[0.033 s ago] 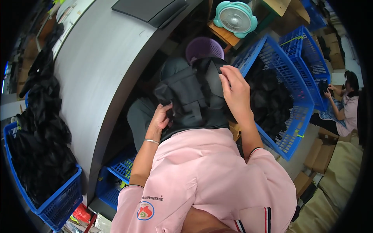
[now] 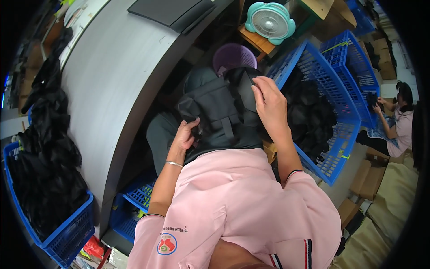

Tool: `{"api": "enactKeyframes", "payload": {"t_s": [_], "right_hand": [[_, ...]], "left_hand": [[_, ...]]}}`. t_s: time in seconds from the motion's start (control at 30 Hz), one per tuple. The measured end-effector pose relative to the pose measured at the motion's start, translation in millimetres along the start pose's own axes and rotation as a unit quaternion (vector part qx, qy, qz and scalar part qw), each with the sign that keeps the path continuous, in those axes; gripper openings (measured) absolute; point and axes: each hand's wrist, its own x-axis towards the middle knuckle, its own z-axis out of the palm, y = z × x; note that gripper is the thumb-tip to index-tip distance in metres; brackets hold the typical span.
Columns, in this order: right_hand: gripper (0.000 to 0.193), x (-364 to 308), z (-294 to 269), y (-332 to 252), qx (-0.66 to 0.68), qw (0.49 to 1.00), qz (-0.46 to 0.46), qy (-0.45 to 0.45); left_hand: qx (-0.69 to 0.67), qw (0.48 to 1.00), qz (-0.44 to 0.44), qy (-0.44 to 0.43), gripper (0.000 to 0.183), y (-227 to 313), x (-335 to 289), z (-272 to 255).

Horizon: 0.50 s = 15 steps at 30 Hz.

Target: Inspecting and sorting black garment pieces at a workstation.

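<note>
Across my lap lies a black sewn fabric piece (image 2: 210,105) with a flat panel and a short strap (image 2: 227,127). My left hand (image 2: 184,134) grips its left edge, thumb on top and fingers curled under. On the other side, my right hand (image 2: 272,105) is raised with fingertips and thumb pinched together at a dark fabric edge (image 2: 247,87). Whether that edge belongs to the same piece, I cannot tell. A silver bangle circles my left wrist.
A grey table (image 2: 116,58) curves along the left. Blue crates (image 2: 331,168) of black fabric stand at the right, and another crate (image 2: 67,242) at far left. Ahead are a purple basket (image 2: 235,56) and a teal fan (image 2: 270,22). A co-worker (image 2: 396,121) sits at far right.
The black sewn piece has shifted slightly on my lap and its strap now lies straighter. Both hands keep nearly the same places and grips.
</note>
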Motion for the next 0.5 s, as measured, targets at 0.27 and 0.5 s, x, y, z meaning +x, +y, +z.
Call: {"api": "enactKeyframes", "payload": {"t_s": [0.27,0.5], "right_hand": [[0.027,-6.0,17.1,21.5,-0.086,0.989,0.036,-0.111],[0.029,-21.6,27.1,21.7,-0.08,0.99,-0.001,-0.113]], "left_hand": [[0.032,0.997,0.02,0.062,0.011,12.7,3.9,38.0],[-0.01,0.996,-0.026,0.085,0.03,13.9,12.1,39.4]]}}
